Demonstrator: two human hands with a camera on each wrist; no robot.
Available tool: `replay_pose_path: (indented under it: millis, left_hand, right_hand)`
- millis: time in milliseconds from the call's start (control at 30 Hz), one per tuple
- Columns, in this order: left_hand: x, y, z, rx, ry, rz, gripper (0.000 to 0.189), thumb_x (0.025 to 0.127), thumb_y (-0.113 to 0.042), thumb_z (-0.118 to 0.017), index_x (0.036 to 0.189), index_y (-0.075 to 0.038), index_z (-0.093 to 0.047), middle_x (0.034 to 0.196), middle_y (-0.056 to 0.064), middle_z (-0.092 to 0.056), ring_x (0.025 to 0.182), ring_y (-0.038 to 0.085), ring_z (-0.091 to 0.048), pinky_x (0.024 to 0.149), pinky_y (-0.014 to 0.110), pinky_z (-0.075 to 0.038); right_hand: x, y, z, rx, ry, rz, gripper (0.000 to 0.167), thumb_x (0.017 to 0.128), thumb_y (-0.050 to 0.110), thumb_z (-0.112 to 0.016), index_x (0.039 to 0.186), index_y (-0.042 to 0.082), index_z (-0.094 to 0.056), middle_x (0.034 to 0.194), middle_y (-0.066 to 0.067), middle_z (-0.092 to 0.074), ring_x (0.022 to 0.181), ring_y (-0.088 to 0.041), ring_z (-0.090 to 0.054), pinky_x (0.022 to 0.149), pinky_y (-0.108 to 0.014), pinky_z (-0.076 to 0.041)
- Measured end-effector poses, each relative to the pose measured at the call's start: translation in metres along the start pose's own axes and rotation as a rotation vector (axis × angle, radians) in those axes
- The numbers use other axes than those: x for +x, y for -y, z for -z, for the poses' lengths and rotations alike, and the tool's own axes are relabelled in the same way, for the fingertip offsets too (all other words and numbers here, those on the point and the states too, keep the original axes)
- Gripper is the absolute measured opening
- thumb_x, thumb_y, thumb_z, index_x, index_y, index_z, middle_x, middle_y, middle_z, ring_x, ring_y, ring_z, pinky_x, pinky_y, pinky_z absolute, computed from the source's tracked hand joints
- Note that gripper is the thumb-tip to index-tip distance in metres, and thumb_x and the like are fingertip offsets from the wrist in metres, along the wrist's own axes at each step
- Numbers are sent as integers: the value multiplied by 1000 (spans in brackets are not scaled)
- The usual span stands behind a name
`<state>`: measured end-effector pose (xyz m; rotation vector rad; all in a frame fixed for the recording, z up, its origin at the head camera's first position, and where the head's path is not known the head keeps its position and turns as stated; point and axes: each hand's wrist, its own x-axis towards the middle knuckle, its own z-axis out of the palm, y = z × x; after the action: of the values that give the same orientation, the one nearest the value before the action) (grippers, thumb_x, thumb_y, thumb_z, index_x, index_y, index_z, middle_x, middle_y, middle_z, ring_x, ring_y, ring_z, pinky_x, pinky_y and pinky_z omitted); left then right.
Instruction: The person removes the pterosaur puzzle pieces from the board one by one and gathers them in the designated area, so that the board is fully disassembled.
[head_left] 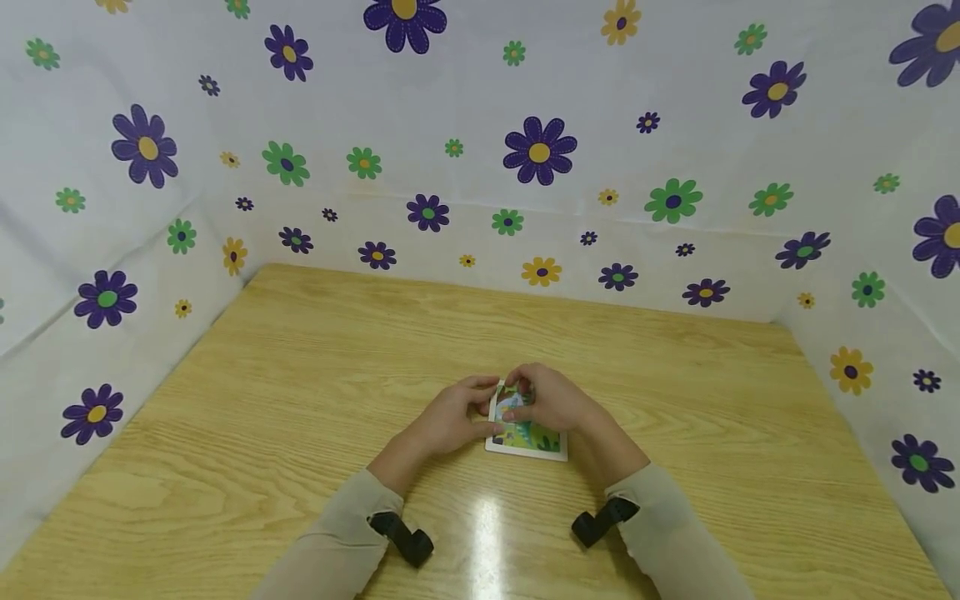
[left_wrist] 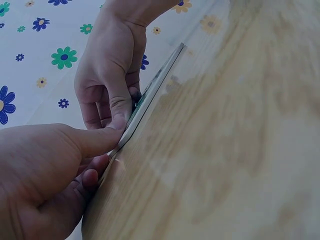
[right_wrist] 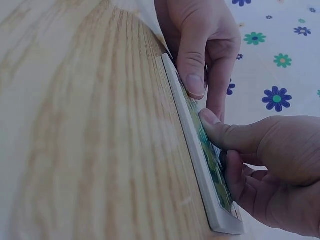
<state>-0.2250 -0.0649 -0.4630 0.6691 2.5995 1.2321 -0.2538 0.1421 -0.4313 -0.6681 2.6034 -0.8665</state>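
White glare on the near tabletop (head_left: pixel 420 350)

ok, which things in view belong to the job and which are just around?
Job:
- picture board
- left hand, on its edge
- right hand, touching it

Just around:
- table, underneath
- flowered cloth
- black wrist straps

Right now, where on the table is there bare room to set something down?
Bare wood on the table lies left of the left hand, right of the right hand, and beyond both up to the flowered cloth. It's crowded at the picture board, where both hands meet.
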Motion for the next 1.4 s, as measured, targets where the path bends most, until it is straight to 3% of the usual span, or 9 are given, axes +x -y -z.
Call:
replay_pose_path:
  millis: [200,433,600,767,900,1033,1167,1267,1400]
  left_hand:
    - [1,-2,0,6,-10,-8,62,89,-23,-78,140,4,-55,152,8,-48,102,16,-54,98,39,-43]
    - [-1,-6,0,-11,7,13,66,89,-22,-78,142,5,-50,156,8,-44,108,17,-55,100,39,-44]
    - [-2,-8,0,-6,-12,6,64,88,-21,-78,140,6,-52,153,9,-46,103,16,-56,97,38,-44]
    - [-2,-8,-1,-2,-4,12,66,89,-22,-78,142,5,-51,153,8,-45,103,15,-55,94,36,-45]
    - [-2,-7,0,1,-4,8,65,89,-22,-77,142,5,-51,153,8,-46,101,14,-55,92,35,-44]
    - [-2,-7,-1,2,-6,7,65,88,-22,-78,141,6,-52,153,8,-47,101,14,-56,94,35,-45]
    - [-2,-7,-1,-15,-7,17,64,88,-21,-78,141,5,-52,153,8,-46,102,15,-56,93,35,-45]
    - [-1,-7,-1,-22,-17,16,64,88,-20,-79,140,5,-53,152,8,-47,102,15,-57,93,34,-45]
    - [0,-6,-3,-32,-21,8,63,87,-19,-80,139,7,-54,151,9,-48,101,14,-57,93,33,-45]
  right_hand:
    - [-2,1,1,56,-19,-13,41,88,22,-78,121,3,-62,118,-13,-60,100,-23,-56,87,-39,-51]
    - [-1,1,-2,76,-48,-53,39,87,21,-79,120,5,-64,120,-12,-61,103,-22,-56,90,-38,-50]
    - [-2,0,-7,141,-114,-90,33,89,17,-77,118,7,-65,118,-9,-65,87,-19,-56,75,-30,-50]
    - [-6,-3,-15,133,-178,-38,37,91,15,-75,126,7,-68,116,-11,-62,77,-16,-52,66,-25,-45]
    - [-7,-2,-19,127,-206,-24,33,93,16,-72,125,8,-69,115,-12,-57,77,-16,-52,67,-26,-45]
    - [-7,-1,-19,156,-222,-80,25,95,18,-69,119,10,-69,114,-10,-59,84,-17,-56,72,-28,-47]
    - [-7,-2,-16,211,-212,-118,14,97,19,-66,108,9,-67,104,-7,-66,85,-17,-59,72,-28,-47]
    - [-8,-4,-14,259,-208,-94,12,99,17,-65,103,6,-66,96,-7,-67,81,-16,-60,72,-28,-47]
    - [-11,-9,-14,381,-247,-98,17,99,13,-63,109,0,-65,97,-12,-69,78,-13,-64,73,-26,-53]
